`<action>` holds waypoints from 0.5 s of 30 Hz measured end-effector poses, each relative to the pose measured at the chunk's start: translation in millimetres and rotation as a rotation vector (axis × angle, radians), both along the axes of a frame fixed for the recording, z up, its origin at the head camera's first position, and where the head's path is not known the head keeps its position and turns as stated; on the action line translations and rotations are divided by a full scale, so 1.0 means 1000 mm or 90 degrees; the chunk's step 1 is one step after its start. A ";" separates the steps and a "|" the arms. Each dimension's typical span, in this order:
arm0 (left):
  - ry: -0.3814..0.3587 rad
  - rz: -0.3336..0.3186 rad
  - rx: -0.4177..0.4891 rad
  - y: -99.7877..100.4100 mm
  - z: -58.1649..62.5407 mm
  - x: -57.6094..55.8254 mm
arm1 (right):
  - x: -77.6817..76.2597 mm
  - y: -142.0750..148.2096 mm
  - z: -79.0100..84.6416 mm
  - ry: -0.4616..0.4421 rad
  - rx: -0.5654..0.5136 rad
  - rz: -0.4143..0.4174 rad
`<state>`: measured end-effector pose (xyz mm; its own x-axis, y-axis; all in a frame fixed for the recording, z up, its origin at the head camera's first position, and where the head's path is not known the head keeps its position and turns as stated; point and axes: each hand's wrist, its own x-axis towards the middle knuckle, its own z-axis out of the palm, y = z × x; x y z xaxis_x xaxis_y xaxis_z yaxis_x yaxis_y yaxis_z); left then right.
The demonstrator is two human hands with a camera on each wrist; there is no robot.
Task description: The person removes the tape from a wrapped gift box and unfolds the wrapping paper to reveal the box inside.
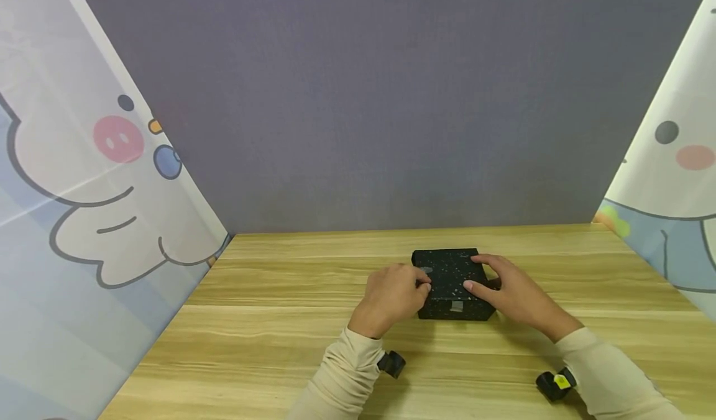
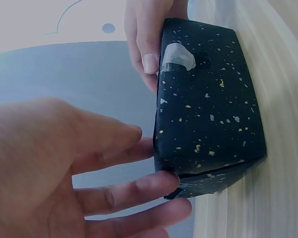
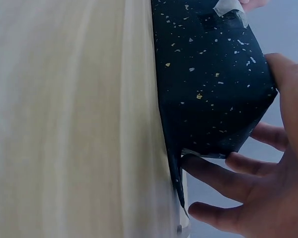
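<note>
A box wrapped in black speckled paper (image 1: 450,274) lies on the wooden table. A pale piece of tape (image 2: 179,57) is stuck on its near side. My left hand (image 1: 391,296) is at the box's left end; in the left wrist view its fingers are spread and slightly bent, with the fingertips (image 2: 164,183) touching the edge. My right hand (image 1: 517,292) grips the right end, its thumb on the top near edge and other fingers at the end face. At that end a flap of paper (image 3: 176,183) sticks out low, near the table.
The wooden table (image 1: 268,320) extends around the box. A grey panel (image 1: 358,109) stands behind it, and cartoon-printed sheets (image 1: 67,209) flank both sides. Black wrist cameras (image 1: 391,364) hang below each sleeve.
</note>
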<state>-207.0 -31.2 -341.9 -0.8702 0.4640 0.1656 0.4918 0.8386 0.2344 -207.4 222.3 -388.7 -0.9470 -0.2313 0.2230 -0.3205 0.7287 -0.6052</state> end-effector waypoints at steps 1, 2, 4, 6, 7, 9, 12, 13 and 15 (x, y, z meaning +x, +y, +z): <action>0.001 0.004 0.003 0.000 0.000 -0.001 | 0.000 0.000 0.000 0.000 0.000 0.001; -0.001 0.008 0.006 0.000 -0.001 -0.001 | 0.000 0.000 0.000 -0.002 -0.002 0.002; -0.005 0.012 0.012 -0.001 -0.002 -0.002 | 0.000 0.000 0.000 -0.006 -0.006 0.004; -0.008 0.012 0.020 -0.001 -0.003 -0.004 | 0.000 0.000 0.000 -0.012 -0.009 0.004; -0.012 0.012 0.023 -0.002 -0.003 -0.005 | 0.000 0.000 0.000 -0.014 -0.010 0.004; -0.019 0.011 0.028 -0.002 -0.003 -0.006 | 0.000 0.001 0.000 -0.018 -0.013 0.005; -0.023 0.007 0.031 -0.003 -0.004 -0.008 | 0.000 0.001 0.000 -0.022 -0.018 0.006; -0.024 0.007 0.031 -0.004 -0.005 -0.008 | 0.000 0.001 0.000 -0.024 -0.019 0.007; -0.023 0.006 0.031 -0.004 -0.005 -0.009 | 0.000 0.002 -0.001 -0.028 -0.021 0.008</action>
<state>-216.1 -35.2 -347.2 -0.8800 0.4485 0.1566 0.4750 0.8298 0.2928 -207.7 224.1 -389.4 -0.9528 -0.2370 0.1896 -0.3030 0.7038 -0.6426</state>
